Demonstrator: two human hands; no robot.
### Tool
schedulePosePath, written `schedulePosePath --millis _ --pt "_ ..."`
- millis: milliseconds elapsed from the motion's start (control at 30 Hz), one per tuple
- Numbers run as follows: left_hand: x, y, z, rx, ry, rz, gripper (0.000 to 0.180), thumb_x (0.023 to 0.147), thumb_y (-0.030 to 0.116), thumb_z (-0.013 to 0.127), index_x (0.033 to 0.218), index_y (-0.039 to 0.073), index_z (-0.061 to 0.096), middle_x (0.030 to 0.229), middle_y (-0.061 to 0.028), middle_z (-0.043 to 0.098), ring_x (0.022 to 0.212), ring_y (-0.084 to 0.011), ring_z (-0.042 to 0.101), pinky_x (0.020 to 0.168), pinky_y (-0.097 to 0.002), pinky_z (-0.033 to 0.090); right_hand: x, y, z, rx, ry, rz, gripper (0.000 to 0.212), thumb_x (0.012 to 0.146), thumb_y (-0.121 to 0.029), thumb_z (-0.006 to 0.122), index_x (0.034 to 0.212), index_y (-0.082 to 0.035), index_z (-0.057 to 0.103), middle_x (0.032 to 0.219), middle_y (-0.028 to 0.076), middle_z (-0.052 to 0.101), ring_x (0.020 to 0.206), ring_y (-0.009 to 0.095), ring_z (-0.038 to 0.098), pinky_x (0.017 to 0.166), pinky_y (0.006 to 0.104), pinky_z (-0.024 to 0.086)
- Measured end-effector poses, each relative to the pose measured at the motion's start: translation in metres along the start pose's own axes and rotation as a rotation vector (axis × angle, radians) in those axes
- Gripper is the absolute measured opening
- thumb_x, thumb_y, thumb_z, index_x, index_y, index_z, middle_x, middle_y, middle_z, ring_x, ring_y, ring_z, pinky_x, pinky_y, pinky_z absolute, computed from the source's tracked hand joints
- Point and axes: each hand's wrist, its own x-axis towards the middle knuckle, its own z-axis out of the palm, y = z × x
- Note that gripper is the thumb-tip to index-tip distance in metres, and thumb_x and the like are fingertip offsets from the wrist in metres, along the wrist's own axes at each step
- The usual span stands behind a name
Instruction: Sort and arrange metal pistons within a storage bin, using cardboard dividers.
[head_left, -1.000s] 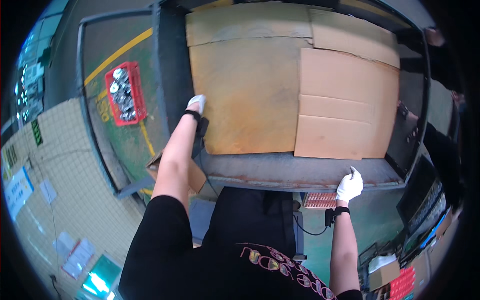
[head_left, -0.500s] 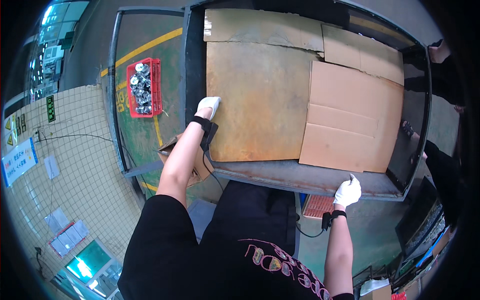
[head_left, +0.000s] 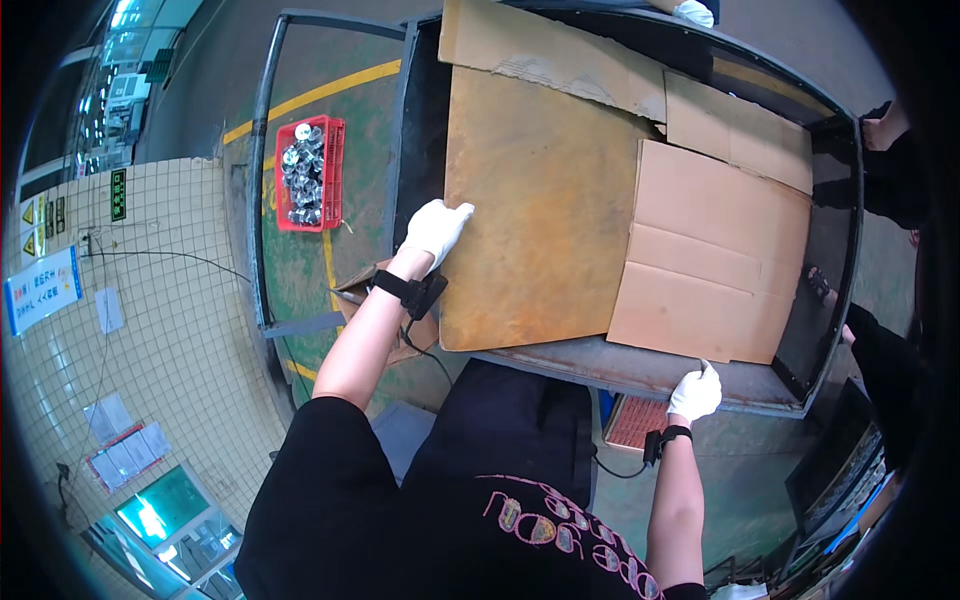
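Note:
My left hand (head_left: 437, 230), in a white glove, is closed on the left edge of a large brown stained sheet (head_left: 540, 200), thumb on top. That edge is raised, and the fingers beneath are hidden. The sheet lies in a dark metal-framed cart (head_left: 640, 372), beside a pale cardboard sheet (head_left: 700, 250). My right hand (head_left: 695, 392), also gloved, is closed over the cart's near rim, a fingertip reaching the cardboard's near edge. Torn cardboard pieces (head_left: 560, 58) (head_left: 735, 130) cover the far side; the left one is tilted up with the brown sheet.
A red crate (head_left: 336, 175) of shiny metal parts stands on the floor at left. A cardboard box (head_left: 405, 335) is below my left forearm. Another person's gloved hand (head_left: 695, 13) is at the far rim; a person's legs (head_left: 850, 195) are at right. Cables hang from my wrist straps.
My left hand has lifted the brown sheet's left edge, and the far cardboard strip has tilted with it. Another person's gloved hand now shows at the far rim. My right hand stays at the near rim.

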Motion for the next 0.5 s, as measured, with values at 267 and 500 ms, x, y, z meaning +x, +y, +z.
schedulePosePath --millis 267,500 --pt "-0.03 0.033 -0.022 -0.117 -0.014 0.015 0.06 0.088 0.053 0.058 0.105 -0.005 0.061 0.106 -0.0219 0.064 0.099 -0.029 0.061 0.086 -0.0366 0.046 0.004 -0.018 0.003 0.102 -0.014 0.038 0.026 0.083 -0.017 0.056 0.104 -0.005 0.067 0.102 0.015 0.067 0.095 0.032 0.062 0.085 0.0432 0.048" --pt "0.067 0.063 -0.047 -0.677 -0.18 0.148 0.049 0.09 0.055 0.056 0.092 0.007 0.067 0.077 0.0 0.058 0.065 -0.0113 0.049 0.059 -0.0272 0.04 -0.026 -0.254 -0.119 0.895 -0.202 -0.564 0.048 0.08 -0.028 0.068 0.119 -0.002 0.057 0.123 0.021 0.057 0.119 0.037 0.051 0.101 0.0451 0.042"
